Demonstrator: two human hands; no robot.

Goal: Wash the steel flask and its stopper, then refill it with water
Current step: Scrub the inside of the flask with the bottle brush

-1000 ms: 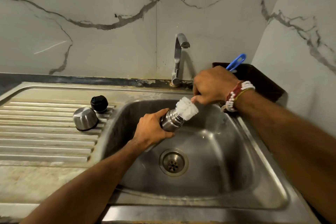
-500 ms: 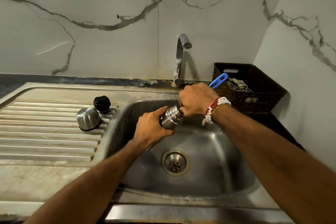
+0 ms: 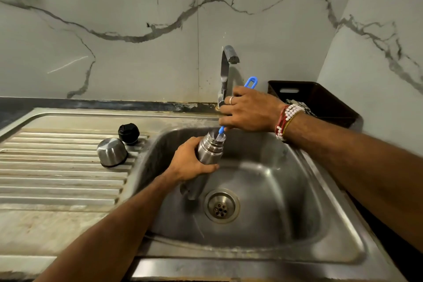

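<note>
My left hand (image 3: 191, 162) grips the steel flask (image 3: 210, 150) and holds it tilted over the sink basin (image 3: 286, 190), mouth up and to the right. My right hand (image 3: 250, 110) holds the blue-handled bottle brush (image 3: 250, 82) just above the flask. The brush's stem runs down into the mouth, and the white bristles are inside, mostly hidden. On the ribbed draining board (image 3: 57, 167) to the left lie the black stopper (image 3: 128, 133) and the steel cup lid (image 3: 112, 152), which is upside down.
The tap (image 3: 226, 71) stands behind the sink, right behind my right hand, with no water running. A dark basket (image 3: 320, 98) with a cloth sits in the back right corner. The drain (image 3: 221, 205) is below the flask. Marble walls close in behind and on the right.
A second ago the white bristles were outside the flask's mouth. My right hand then pushed the brush fully in, and has now lifted it partway so the blue stem shows.
</note>
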